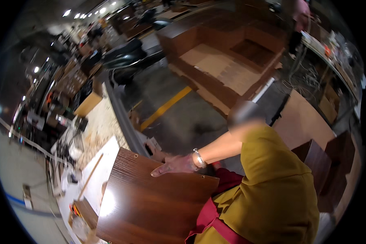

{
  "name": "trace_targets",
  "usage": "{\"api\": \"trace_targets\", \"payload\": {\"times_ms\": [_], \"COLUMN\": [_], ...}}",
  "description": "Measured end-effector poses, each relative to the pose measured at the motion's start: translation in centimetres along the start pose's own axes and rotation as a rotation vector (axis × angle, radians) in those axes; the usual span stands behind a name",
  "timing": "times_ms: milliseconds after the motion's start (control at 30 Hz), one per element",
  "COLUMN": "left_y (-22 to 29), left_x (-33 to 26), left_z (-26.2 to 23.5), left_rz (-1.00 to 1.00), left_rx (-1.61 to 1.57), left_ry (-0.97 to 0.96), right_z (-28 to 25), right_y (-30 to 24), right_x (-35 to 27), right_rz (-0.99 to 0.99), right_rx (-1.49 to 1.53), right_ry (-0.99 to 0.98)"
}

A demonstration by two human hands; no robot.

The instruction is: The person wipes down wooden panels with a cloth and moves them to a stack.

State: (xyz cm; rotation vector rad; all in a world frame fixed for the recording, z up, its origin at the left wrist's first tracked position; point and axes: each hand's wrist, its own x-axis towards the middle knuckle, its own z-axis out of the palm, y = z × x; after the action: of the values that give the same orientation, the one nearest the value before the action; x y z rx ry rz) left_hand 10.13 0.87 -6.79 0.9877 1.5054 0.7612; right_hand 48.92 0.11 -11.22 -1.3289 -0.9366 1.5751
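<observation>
My right hand (175,165), in a thin stained purplish glove, is closed over the upper edge of a dark brown wood-grain panel (158,199). One finger or the thumb lies on the panel's face, and the other fingers are partly hidden at the edge. The board is flat and glossy, with a bright light reflection at its left and small round holes near its corners. A silver bracelet (199,157) circles my right wrist, below a mustard sleeve (280,162). My left hand does not show.
The panel overlies a dusty workbench (103,122) with a thin wooden stick (91,175) and a small open box (87,213). Beyond stands a large brown box-like structure (215,57). Behind it are a parked scooter (126,57) and a cluttered table (333,61). Brown boards (317,162) stand at right.
</observation>
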Motion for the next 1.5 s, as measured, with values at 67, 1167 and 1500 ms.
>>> {"api": "trace_targets", "payload": {"times_ms": [67, 1167, 1500], "left_y": [1.6, 11.5, -0.6], "left_x": [1.7, 8.7, 5.2], "left_z": [3.4, 96.4, 113.0], "left_rz": [0.075, -0.199, -0.186], "left_rx": [0.125, 0.847, 0.952], "left_ry": [-0.093, -1.704, -1.940], "right_z": [-3.8, -43.0, -51.1], "right_y": [1.2, 12.3, 20.9], "right_x": [-1.7, -29.4, -33.2], "right_rz": [0.023, -0.207, -0.254], "right_rx": [-0.010, 1.253, 1.387], "right_ry": [0.162, 1.621, 1.771]}}
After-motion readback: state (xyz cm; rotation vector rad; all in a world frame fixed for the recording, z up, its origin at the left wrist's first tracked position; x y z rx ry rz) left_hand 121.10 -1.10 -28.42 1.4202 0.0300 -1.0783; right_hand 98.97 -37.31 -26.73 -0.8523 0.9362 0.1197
